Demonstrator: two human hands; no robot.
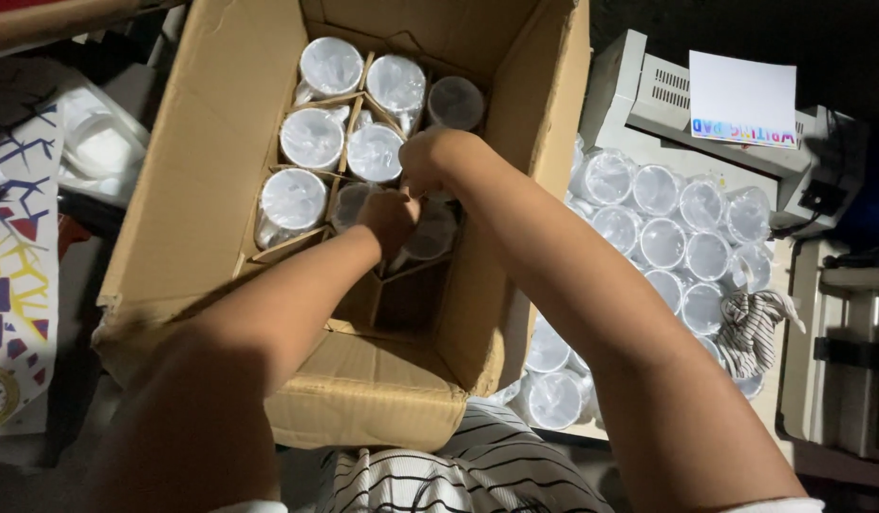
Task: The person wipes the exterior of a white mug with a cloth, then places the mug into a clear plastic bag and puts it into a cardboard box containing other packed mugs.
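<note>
Forearms, both hands (387,217) in cardboard box (221,142).

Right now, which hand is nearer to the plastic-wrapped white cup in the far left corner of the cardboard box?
The right hand, slightly. It is to the right of that plastic-wrapped white cup, a little nearer to the person. The left hand is lower in the cardboard box, farther from the cup.

The box (221,190) is brown cardboard, open at the top with its flaps standing up, and split inside by cardboard dividers (340,100) into cells. White cups (312,138) wrapped in clear plastic stand upright, one to a cell, filling the far rows. One wrapped cup (428,237) sits in a near cell under both hands; the nearest cells look empty and dark.
</note>
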